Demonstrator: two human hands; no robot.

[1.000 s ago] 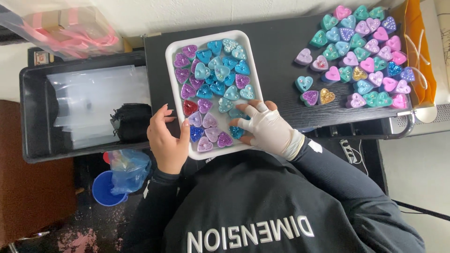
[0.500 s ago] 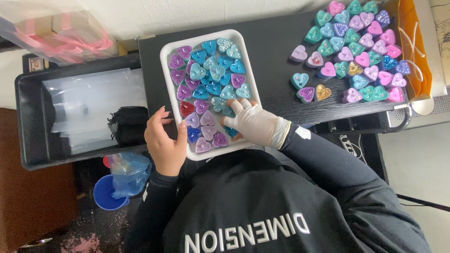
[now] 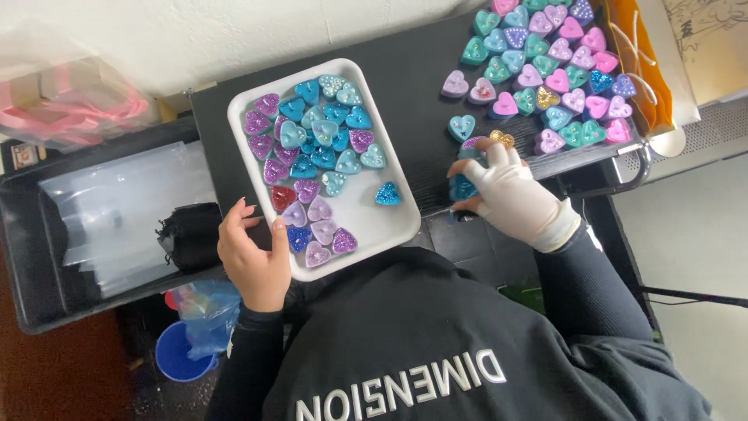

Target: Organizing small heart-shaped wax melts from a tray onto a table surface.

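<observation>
white tray (image 3: 389, 226) edge gripped by bare left hand (image 3: 253, 257), gloved right hand (image 3: 510, 195) seemingly pinching blue heart (image 3: 461, 187)

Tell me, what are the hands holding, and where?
The left hand holds the white tray by its near left edge. The gloved right hand pinches a blue heart in its fingertips, off the tray, on the black table.

The gloved right hand (image 3: 510, 195) covers most of a blue glitter heart (image 3: 461, 188), so its grip is probably closed but unclear. The top edge crops the pink and teal hearts (image 3: 538, 6). The white tray's (image 3: 366, 234) near corner sits behind the person's dark top.
</observation>
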